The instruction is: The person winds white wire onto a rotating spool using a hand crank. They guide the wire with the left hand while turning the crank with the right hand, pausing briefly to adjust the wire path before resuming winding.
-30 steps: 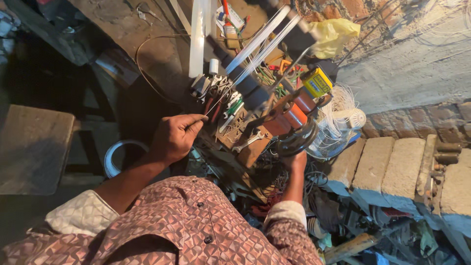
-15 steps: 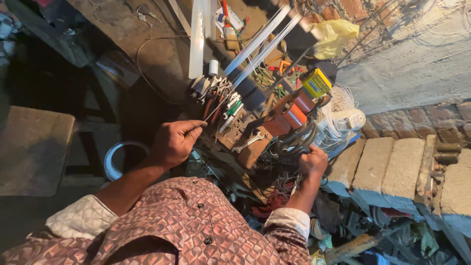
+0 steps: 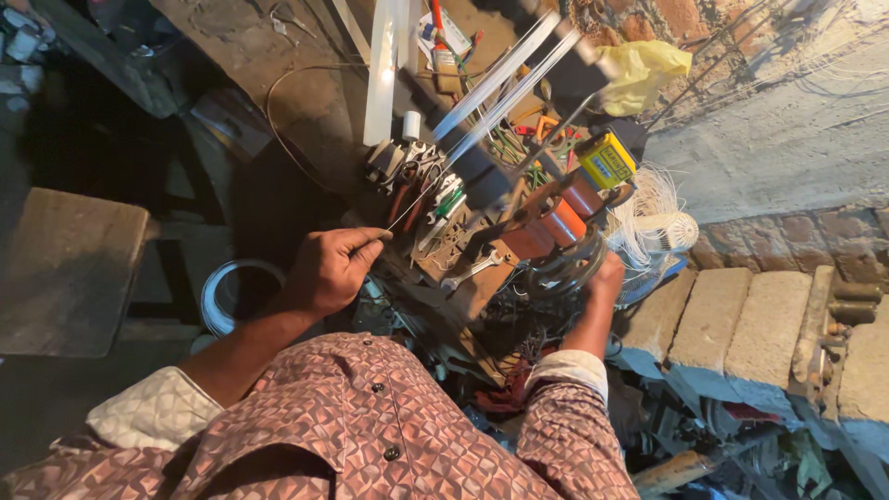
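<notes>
a thin pale wire [image 3: 400,220] was pinched in the left hand [image 3: 331,268], a dark coiled cable bundle [image 3: 567,265] apparently gripped by the right hand [image 3: 607,278], the wiring seemingly left unfinished.

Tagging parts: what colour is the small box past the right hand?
Yellow box with a blue label, seen in the head view.

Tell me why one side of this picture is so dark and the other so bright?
Head view: light falls on the grey wall and yellow bag at right, while the left side lies in deep shadow; the left hand is lit and sharp, the white tubes slightly blurred.
</notes>
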